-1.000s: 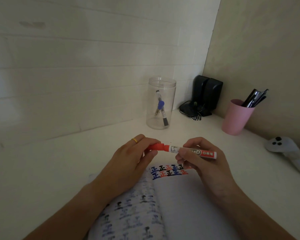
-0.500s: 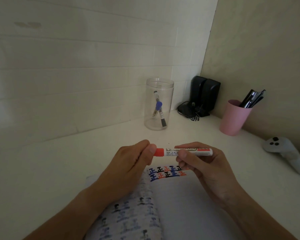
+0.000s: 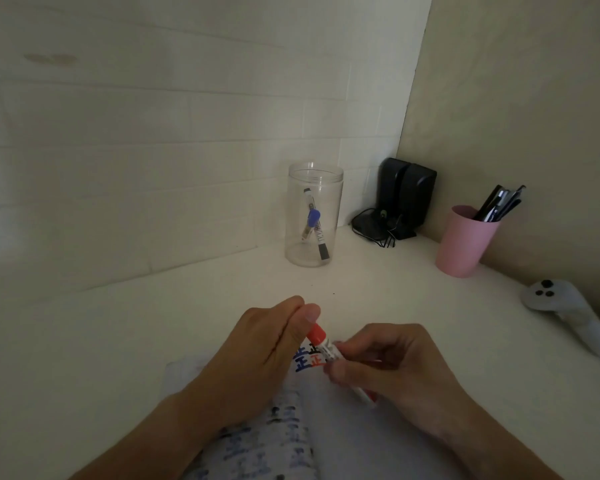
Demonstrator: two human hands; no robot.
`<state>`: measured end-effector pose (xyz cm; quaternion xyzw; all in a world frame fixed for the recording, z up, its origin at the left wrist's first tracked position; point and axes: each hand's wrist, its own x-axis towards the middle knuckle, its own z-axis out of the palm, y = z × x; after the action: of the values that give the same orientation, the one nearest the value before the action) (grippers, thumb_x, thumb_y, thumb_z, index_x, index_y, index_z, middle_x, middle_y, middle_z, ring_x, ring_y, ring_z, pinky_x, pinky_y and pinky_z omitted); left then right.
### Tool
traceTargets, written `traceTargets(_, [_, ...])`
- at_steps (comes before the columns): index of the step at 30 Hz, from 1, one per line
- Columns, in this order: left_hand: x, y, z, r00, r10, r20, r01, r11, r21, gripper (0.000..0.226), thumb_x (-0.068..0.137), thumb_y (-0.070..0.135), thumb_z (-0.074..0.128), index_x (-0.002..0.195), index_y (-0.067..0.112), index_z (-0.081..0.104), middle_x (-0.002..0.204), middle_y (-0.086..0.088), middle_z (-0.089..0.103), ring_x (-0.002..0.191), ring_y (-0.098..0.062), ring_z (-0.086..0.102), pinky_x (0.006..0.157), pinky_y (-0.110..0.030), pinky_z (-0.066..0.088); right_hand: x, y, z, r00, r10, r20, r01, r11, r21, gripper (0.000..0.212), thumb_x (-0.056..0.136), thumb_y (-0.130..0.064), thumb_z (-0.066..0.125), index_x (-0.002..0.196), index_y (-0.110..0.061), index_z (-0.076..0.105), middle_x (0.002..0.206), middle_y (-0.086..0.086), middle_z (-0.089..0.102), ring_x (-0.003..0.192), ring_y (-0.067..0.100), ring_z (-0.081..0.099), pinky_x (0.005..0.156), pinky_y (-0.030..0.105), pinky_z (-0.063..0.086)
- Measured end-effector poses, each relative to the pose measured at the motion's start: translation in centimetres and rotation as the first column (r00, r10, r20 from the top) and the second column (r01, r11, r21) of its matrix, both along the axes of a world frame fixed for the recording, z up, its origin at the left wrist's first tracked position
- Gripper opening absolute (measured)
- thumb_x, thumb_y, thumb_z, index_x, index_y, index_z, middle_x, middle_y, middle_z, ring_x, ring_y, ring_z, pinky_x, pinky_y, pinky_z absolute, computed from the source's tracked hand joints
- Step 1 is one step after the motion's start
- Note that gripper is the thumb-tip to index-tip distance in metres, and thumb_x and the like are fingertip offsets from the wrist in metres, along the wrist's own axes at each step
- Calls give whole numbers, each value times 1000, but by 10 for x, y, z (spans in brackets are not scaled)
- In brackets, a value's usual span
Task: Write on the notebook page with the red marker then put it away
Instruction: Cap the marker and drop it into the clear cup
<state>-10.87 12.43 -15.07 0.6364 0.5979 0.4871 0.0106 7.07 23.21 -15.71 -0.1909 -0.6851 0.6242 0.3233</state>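
The red marker (image 3: 321,341) is held over the open notebook (image 3: 347,427), tilted with its red cap up and to the left. My right hand (image 3: 392,372) grips the white barrel. My left hand (image 3: 264,351) pinches the red cap between thumb and fingers. The top of the notebook's right page carries rows of blue, red and black characters (image 3: 307,360), partly hidden by both hands. The left page is covered with the same marks.
A clear jar (image 3: 314,216) with two markers, one blue-capped, stands at the back. Black speakers (image 3: 406,195) sit in the corner. A pink cup (image 3: 465,242) holds dark pens. A white controller (image 3: 568,317) lies at the right.
The marker has swung from level to tilted, with its rear end now down toward me. Both hands have dropped closer to the notebook, and the left hand stays on the cap.
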Motion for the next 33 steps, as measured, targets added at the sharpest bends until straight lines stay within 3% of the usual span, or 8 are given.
traceTargets(4, [-9, 4, 1, 986, 48, 162, -41, 998, -51, 43, 98, 54, 33, 63, 34, 47, 55, 13, 46, 49, -9, 40, 52, -18, 38, -7, -3, 4, 996, 58, -68, -62, 997, -55, 23, 74, -1, 81, 95, 3, 75, 84, 26, 77, 69, 25, 71, 65, 27, 57])
traceTargets(7, [-11, -2, 2, 999, 48, 14, -48, 999, -3, 41, 100, 57, 25, 65, 40, 37, 56, 9, 41, 48, -10, 35, 51, -13, 31, -8, -3, 9, 995, 96, -37, -98, 994, -39, 34, 81, -8, 78, 115, -11, 74, 89, 24, 79, 82, 28, 75, 78, 29, 57])
traceTargets(11, [-23, -10, 9, 971, 151, -186, -157, 987, -18, 40, 100, 55, 19, 76, 29, 37, 58, 6, 40, 54, -16, 41, 55, -22, 35, -7, -3, 16, 993, 76, -89, -91, 980, -175, 55, 84, 1, 67, 135, -20, 62, 101, 25, 75, 90, 23, 71, 76, 29, 56])
traceTargets(14, [-31, 2, 2, 903, 252, -347, -293, 954, -69, 38, 99, 56, 22, 89, 31, 47, 68, 13, 48, 64, -10, 47, 64, -26, 42, -6, 6, 9, 993, 105, -45, -114, 956, -270, 63, 85, 6, 64, 139, -26, 60, 103, 23, 69, 91, 29, 66, 77, 36, 58])
traceTargets(17, [-41, 3, -4, 875, 301, -378, -358, 930, -88, 39, 99, 56, 25, 96, 30, 54, 77, 13, 52, 73, -10, 50, 71, -32, 46, -8, 0, 14, 997, 79, 5, -75, 954, -290, 61, 87, 8, 62, 137, -27, 62, 102, 24, 69, 92, 33, 66, 82, 42, 58])
traceTargets(22, [-51, 1, -11, 842, 365, -398, -432, 897, -93, 44, 98, 57, 25, 104, 30, 59, 90, 8, 61, 84, -14, 58, 73, -32, 45, -31, 9, 67, 974, -226, 33, 223, 971, 88, 49, 91, -5, 69, 135, -22, 56, 98, 13, 80, 97, 24, 76, 83, 37, 61])
traceTargets(29, [-55, 2, -12, 842, 390, -373, -457, 882, -111, 41, 98, 56, 27, 109, 32, 58, 97, 8, 64, 91, -15, 60, 78, -33, 45, -93, 62, 161, 743, -577, -339, 667, 679, 308, 45, 89, -7, 71, 124, -18, 45, 97, 8, 77, 80, 16, 75, 65, 12, 55])
traceTargets(33, [-56, 6, -14, 847, 376, -375, -447, 886, -122, 42, 99, 57, 26, 111, 33, 58, 99, 9, 65, 92, -13, 60, 80, -34, 48, -122, 89, 164, 688, -654, -316, 710, 515, 480, 43, 84, -3, 74, 118, -14, 49, 96, 3, 74, 75, 11, 72, 70, 21, 60])
